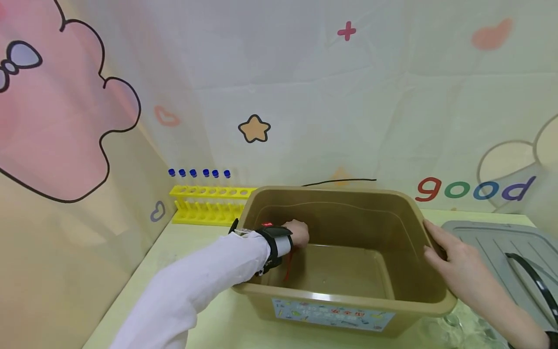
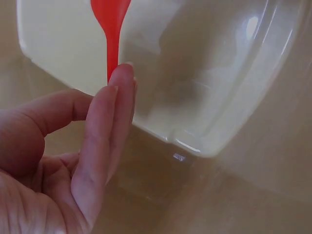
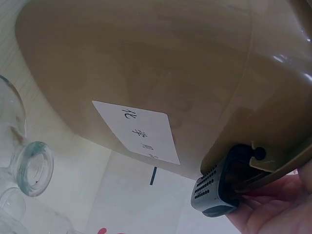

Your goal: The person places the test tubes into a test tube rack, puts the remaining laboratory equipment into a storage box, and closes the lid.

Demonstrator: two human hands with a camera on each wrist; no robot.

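A brown plastic storage bin [image 1: 344, 300] with a printed label on its front stands on the table. Inside its left part is my left hand [image 1: 298, 233], reaching down from a white sleeve. Its thumb and fingertips pinch the thin handle of a red plastic spoon [image 2: 113, 46], whose wide end runs out of the left wrist view. My right hand [image 1: 457, 259] grips the bin's right rim. In the right wrist view, the fingers [image 3: 278, 204] curl at the rim beside a grey and black latch [image 3: 217, 187]. A white label [image 3: 141, 131] marks that side.
Behind the bin's left corner stands a yellow rack [image 1: 205, 206] of clear tubes with blue caps [image 1: 193, 173]. On the right lies a grey lid [image 1: 484, 237] with a black handle. Clear glassware [image 3: 34, 168] sits close beside the bin's right end. A patterned curtain closes off the back.
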